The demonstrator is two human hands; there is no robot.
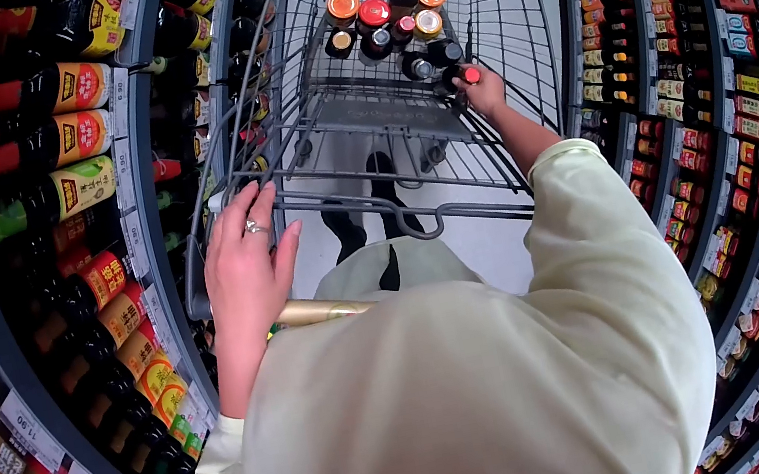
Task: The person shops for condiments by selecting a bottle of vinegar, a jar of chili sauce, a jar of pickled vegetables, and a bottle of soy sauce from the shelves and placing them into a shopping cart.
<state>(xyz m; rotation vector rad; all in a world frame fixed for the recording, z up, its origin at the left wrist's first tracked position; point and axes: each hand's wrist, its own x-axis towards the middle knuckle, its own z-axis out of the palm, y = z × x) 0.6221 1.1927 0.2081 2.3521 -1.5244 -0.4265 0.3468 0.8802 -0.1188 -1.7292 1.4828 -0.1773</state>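
Observation:
My right hand (484,95) reaches over the side of a grey shopping cart (384,119) and closes on a dark bottle with a red cap (471,76). The bottle is beside a dark-capped bottle (445,53) in the cart. My left hand (244,256) wears a ring and lies with its fingers stretched out at the cart's near left edge. Below its wrist a gold cylindrical thing (323,309) sticks out in front of my body; the rest of it is hidden. Grouped in the basket are several jars and bottles, including an orange-lidded jar (343,7) and a red-lidded jar (374,13).
On the left, a shelf (125,160) holds rows of dark sauce bottles (68,142) with price tags. Another shelf (644,38) of bottles and packets curves along the right side. My dark shoes (379,164) show on the pale floor (491,263) beneath the cart.

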